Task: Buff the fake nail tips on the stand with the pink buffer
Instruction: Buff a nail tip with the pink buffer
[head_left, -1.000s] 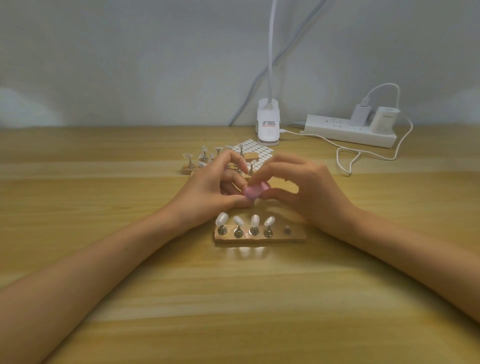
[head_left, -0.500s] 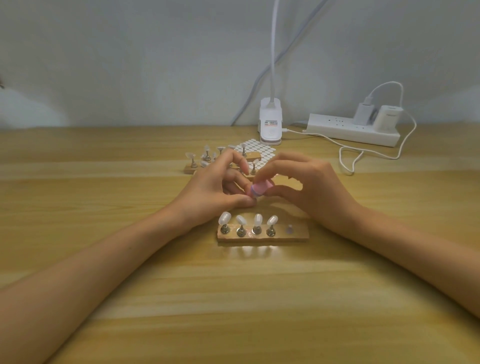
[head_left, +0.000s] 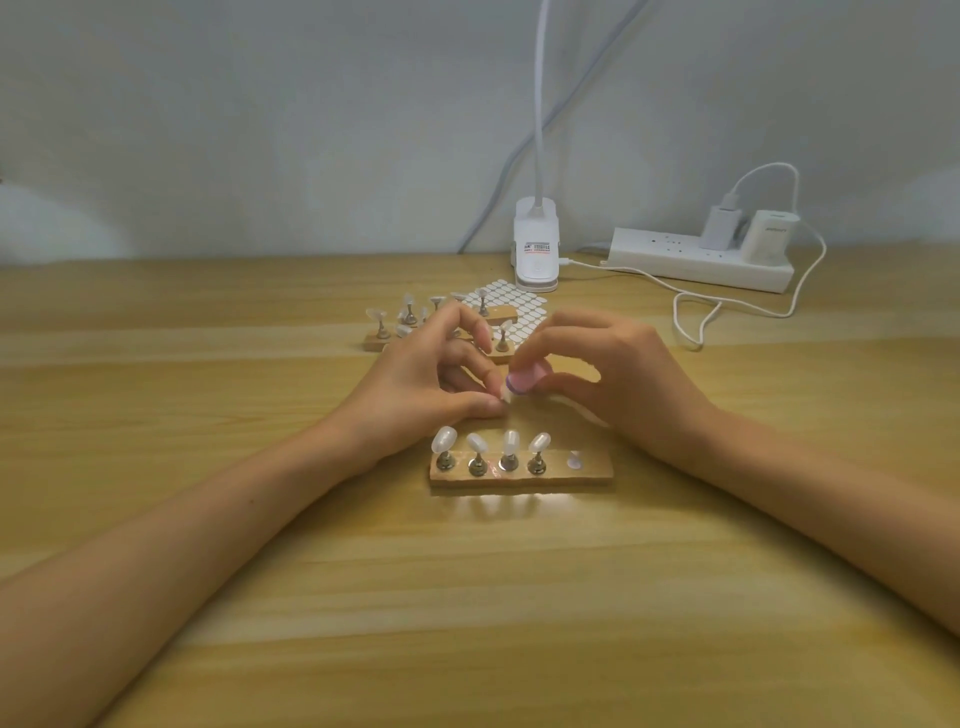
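R hand (head_left: 623, 387) pinching pink buffer (head_left: 525, 378), L hand (head_left: 415, 395) pinching white nail tip (head_left: 504, 396) against it, both just behind wooden stand (head_left: 576, 475) w/ four more tips (head_left: 511, 441) upright

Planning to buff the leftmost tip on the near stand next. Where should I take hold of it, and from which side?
Probably pinch the metal holder below the leftmost tip, coming from the near side: nothing stands before it, while a neighbouring tip crowds its right.

Just behind the wooden stand (head_left: 582, 475), the right grip (head_left: 623, 384) is pinching the pink buffer (head_left: 524, 378) right up against a nail tip (head_left: 504, 393) pinched in the left grip (head_left: 415, 389), with four more tips (head_left: 511, 441) sitting on the stand's left pegs.
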